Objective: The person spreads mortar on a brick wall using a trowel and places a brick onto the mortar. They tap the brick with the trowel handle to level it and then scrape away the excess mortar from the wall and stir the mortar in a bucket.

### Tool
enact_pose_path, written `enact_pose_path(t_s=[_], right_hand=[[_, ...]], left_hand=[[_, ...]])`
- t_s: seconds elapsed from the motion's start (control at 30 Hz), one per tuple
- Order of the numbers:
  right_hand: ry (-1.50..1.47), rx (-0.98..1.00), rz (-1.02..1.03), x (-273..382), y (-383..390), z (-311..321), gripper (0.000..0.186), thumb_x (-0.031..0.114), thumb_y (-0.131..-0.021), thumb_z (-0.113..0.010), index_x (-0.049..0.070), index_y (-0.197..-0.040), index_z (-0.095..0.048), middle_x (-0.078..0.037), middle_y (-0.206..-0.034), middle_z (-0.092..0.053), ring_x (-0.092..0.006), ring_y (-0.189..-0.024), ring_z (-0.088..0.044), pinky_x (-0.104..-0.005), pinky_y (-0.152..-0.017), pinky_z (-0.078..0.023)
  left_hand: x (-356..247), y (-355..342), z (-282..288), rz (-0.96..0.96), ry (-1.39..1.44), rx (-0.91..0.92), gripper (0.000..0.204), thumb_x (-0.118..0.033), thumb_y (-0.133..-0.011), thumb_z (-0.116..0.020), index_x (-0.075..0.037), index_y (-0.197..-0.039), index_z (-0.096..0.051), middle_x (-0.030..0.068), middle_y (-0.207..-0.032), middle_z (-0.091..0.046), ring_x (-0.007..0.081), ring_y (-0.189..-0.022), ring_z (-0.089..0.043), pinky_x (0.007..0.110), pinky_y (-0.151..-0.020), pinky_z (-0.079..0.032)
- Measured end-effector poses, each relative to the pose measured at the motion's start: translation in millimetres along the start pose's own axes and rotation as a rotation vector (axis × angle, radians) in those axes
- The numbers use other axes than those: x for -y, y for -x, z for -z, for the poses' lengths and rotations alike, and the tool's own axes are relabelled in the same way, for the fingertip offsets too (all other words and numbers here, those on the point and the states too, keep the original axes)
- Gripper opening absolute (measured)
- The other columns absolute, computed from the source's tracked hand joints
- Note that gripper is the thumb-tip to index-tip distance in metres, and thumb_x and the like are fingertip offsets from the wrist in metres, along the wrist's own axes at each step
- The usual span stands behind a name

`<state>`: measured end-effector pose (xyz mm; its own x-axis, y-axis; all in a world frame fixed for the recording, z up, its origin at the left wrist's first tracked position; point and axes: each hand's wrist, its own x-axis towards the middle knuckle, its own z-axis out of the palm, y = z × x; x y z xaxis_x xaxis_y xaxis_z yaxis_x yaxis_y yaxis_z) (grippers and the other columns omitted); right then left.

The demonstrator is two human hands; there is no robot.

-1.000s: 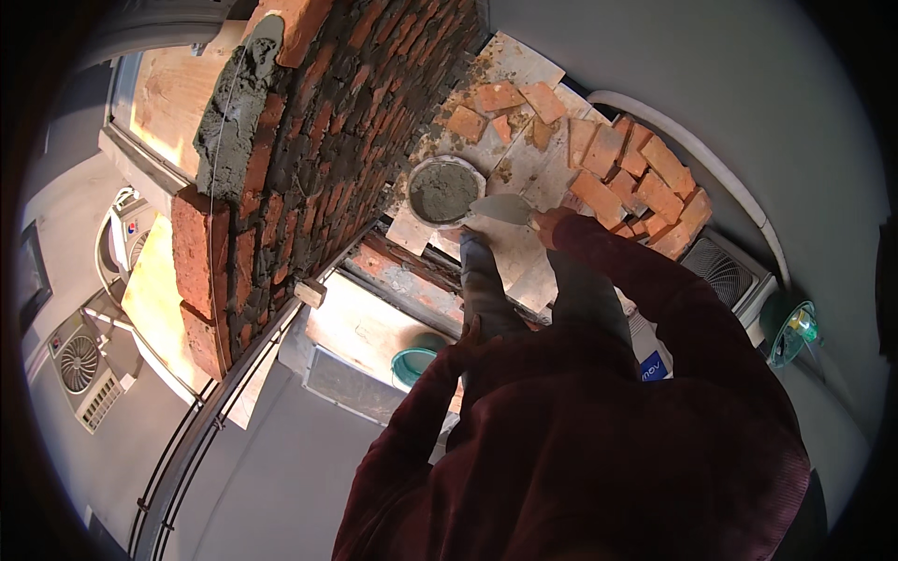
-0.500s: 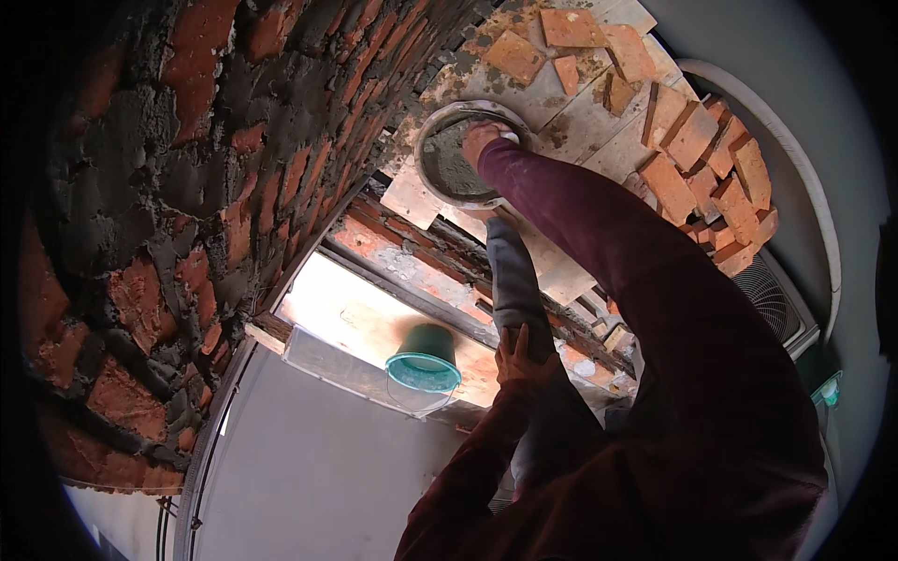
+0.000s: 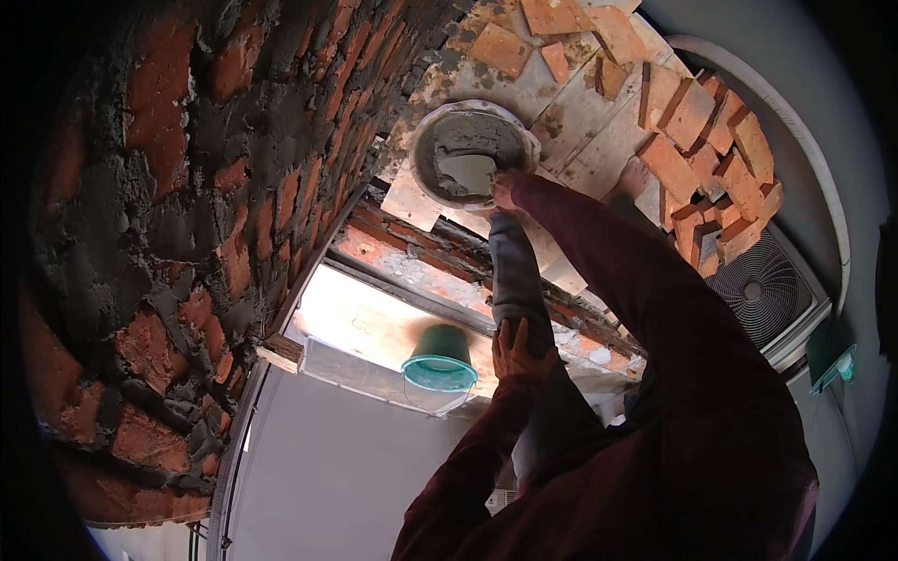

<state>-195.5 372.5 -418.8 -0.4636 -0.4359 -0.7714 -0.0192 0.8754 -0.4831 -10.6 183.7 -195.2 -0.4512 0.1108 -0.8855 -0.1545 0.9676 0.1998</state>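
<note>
My right hand (image 3: 505,190) is closed at the near right rim of a round tub (image 3: 426,178) of grey mortar (image 3: 477,134). It grips a trowel (image 3: 470,174), whose pale flat blade lies in the mortar; the handle is hidden in my fist. On the grey trouser leg (image 3: 517,276) at my knee rests my left hand (image 3: 520,357), fingers spread and holding nothing. The tub stands on light boards (image 3: 585,117) spotted with mortar.
A rough brick wall (image 3: 224,187) smeared with mortar rises on the left. Loose bricks (image 3: 669,164) are heaped at right, beside a fan unit (image 3: 760,285). Several brick pieces (image 3: 500,50) lie beyond the tub. A green bucket (image 3: 440,360) stands lower down, left of my knee.
My right hand has drawn back from inside the tub to its near right rim, and the trowel blade now shows in the mortar. The left hand stays on the leg. The view has shifted slightly.
</note>
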Motion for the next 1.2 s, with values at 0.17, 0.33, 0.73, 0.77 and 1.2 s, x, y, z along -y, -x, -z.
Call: enact_pose_path(t_s=[0.17, 0.33, 0.73, 0.77, 1.2], right_hand=[[0.100, -0.074, -0.100, -24.6, -0.8, -9.2, 0.026, 0.017, -0.092, -0.050, 0.011, -0.107, -0.071, -0.005, -0.122, -0.063, -0.0182, -0.118, -0.057, -0.0343, -0.094, -0.050], [-0.001, -0.226, -0.240, -9.8, 30.1, 17.2, 0.025, 0.017, -0.093, -0.049, 0.009, -0.101, -0.071, -0.009, -0.111, -0.066, -0.0220, -0.108, -0.063, -0.0366, -0.092, -0.051], [-0.794, -0.231, -0.388, 27.9, -62.1, -67.3, 0.043, 0.034, -0.091, -0.060, 0.001, -0.118, -0.061, -0.021, -0.117, -0.064, -0.0340, -0.109, -0.062, -0.0431, -0.091, -0.051], [-0.848, -0.336, -0.344, 19.8, -63.4, -89.8, 0.045, 0.032, -0.089, -0.063, 0.000, -0.121, -0.060, -0.021, -0.117, -0.064, -0.0334, -0.108, -0.063, -0.0409, -0.090, -0.051], [-0.806, -0.422, 0.075, -14.2, 65.9, -61.1, 0.066, 0.028, -0.073, -0.074, 0.000, -0.130, -0.056, -0.024, -0.116, -0.065, -0.0333, -0.107, -0.065, -0.0377, -0.093, -0.049]], left_hand=[[6.4, 1.4, 5.8, 0.010, -0.032, -0.018, 0.087, -0.047, -0.067, -0.079, -0.022, -0.144, -0.047, 0.0185, -0.154, -0.032, 0.0411, -0.141, -0.028, 0.057, -0.113, -0.026], [14.2, 2.2, 10.6, 0.034, -0.087, -0.052, 0.086, -0.047, -0.065, -0.079, -0.024, -0.143, -0.050, 0.0138, -0.153, -0.035, 0.0363, -0.141, -0.030, 0.057, -0.110, -0.027], [23.0, -0.6, 20.1, -0.053, -0.125, -0.049, 0.083, -0.045, -0.067, -0.080, -0.021, -0.141, -0.052, 0.0119, -0.150, -0.039, 0.0346, -0.140, -0.032, 0.053, -0.112, -0.029], [22.6, -1.5, 21.0, -0.062, -0.134, -0.042, 0.082, -0.044, -0.067, -0.080, -0.021, -0.141, -0.052, 0.0120, -0.150, -0.039, 0.0348, -0.140, -0.032, 0.053, -0.112, -0.029], [19.2, -3.8, 40.0, -0.076, -0.067, -0.122, 0.081, -0.046, -0.070, -0.077, -0.020, -0.142, -0.051, 0.0130, -0.148, -0.041, 0.0350, -0.138, -0.036, 0.052, -0.111, -0.031]])
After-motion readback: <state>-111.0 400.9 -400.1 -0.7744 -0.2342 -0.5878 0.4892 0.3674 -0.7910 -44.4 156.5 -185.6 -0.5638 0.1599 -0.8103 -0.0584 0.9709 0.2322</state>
